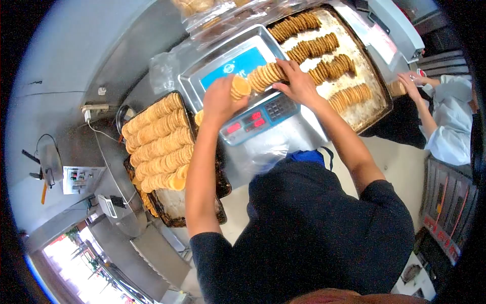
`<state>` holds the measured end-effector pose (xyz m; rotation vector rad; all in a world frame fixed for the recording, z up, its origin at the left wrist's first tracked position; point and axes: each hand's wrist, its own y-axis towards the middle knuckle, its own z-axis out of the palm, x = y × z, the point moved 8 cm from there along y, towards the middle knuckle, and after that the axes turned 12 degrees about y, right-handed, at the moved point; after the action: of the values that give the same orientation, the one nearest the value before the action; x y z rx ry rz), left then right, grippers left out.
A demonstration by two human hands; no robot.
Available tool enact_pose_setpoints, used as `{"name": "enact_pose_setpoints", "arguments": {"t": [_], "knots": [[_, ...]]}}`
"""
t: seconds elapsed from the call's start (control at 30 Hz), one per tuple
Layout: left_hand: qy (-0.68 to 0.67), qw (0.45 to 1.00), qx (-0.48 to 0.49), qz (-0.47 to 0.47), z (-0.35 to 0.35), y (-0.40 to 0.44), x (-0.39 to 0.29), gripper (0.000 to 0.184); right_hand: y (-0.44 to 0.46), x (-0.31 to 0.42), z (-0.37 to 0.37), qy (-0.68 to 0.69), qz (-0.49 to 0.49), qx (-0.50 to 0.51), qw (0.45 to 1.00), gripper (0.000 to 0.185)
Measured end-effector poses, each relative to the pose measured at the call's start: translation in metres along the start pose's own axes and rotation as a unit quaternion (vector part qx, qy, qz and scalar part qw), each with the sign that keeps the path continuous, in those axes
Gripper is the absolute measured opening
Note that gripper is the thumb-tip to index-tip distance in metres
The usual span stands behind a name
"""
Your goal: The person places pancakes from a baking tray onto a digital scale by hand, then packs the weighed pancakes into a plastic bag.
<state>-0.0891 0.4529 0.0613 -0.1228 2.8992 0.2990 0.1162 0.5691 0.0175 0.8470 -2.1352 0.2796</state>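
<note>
My left hand is closed round a short stack of round, pale golden cookies over the metal pan of a digital scale. My right hand grips the far end of a longer row of cookies, thumb and fingers on either side. A small gap parts the two stacks. Blue and white lettering shows on the sheet in the pan, and red digits glow on the display. Another cookie edge peeks out beside my left wrist.
At left a dark baking tray bears several rows of pale cookies. A second tray at upper right carries browner rows. Clear plastic bags lie behind the scale. To the right, another person's hands hold a cookie stack.
</note>
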Motion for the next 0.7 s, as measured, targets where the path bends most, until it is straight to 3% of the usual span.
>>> {"name": "enact_pose_setpoints", "arguments": {"t": [0.17, 0.23, 0.27, 0.3, 0.37, 0.4, 0.43, 0.5, 0.53, 0.57, 0.63, 0.67, 0.7], "knots": [[-0.066, 0.991, -0.054, -0.105, -0.015, -0.008, 0.037, 0.068, 0.000, 0.002, 0.000, -0.017, -0.021, -0.004, 1.000, 0.081], [-0.269, 0.920, -0.106, -0.265, -0.007, -0.019, 0.073, 0.063, 0.001, 0.002, 0.000, -0.010, -0.035, -0.012, 0.999, 0.085], [-0.266, 0.919, -0.112, -0.269, -0.006, -0.019, 0.081, 0.063, 0.001, 0.001, 0.000, -0.018, -0.023, -0.025, 0.999, 0.088], [-0.419, 0.839, -0.126, -0.324, 0.002, -0.022, 0.093, 0.058, 0.000, 0.002, -0.003, -0.046, 0.001, -0.042, 0.998, 0.088], [-0.683, 0.599, -0.140, -0.394, 0.025, -0.028, 0.101, 0.051, -0.007, 0.021, -0.025, -0.043, -0.059, -0.184, 0.980, 0.085], [-0.672, 0.621, -0.151, -0.374, 0.016, -0.026, 0.099, 0.054, -0.011, 0.035, -0.039, -0.029, -0.087, -0.226, 0.970, 0.068], [-0.672, 0.620, -0.155, -0.375, 0.013, -0.027, 0.099, 0.054, -0.012, 0.049, -0.046, -0.029, -0.091, -0.223, 0.970, 0.068], [-0.756, 0.543, -0.134, -0.339, 0.014, -0.024, 0.090, 0.052, -0.014, 0.048, -0.035, 0.204, 0.049, -0.128, 0.969, 0.051], [-0.774, 0.528, -0.129, -0.324, 0.013, -0.022, 0.084, 0.053, -0.015, 0.055, -0.019, 0.300, 0.061, -0.085, 0.948, 0.041], [-0.776, 0.529, -0.122, -0.322, 0.017, -0.020, 0.074, 0.053, -0.020, 0.061, 0.007, 0.428, 0.129, 0.010, 0.895, 0.054], [-0.664, 0.642, -0.196, -0.330, 0.007, -0.021, 0.057, 0.054, -0.031, 0.086, 0.047, 0.603, 0.219, 0.153, 0.752, 0.069], [-0.569, 0.744, -0.237, -0.257, -0.012, -0.020, 0.041, 0.052, -0.032, 0.098, 0.053, 0.651, 0.252, 0.175, 0.694, 0.075], [-0.574, 0.742, -0.234, -0.256, -0.014, -0.025, 0.028, 0.052, -0.035, 0.109, 0.055, 0.694, 0.283, 0.198, 0.632, 0.081]]}}
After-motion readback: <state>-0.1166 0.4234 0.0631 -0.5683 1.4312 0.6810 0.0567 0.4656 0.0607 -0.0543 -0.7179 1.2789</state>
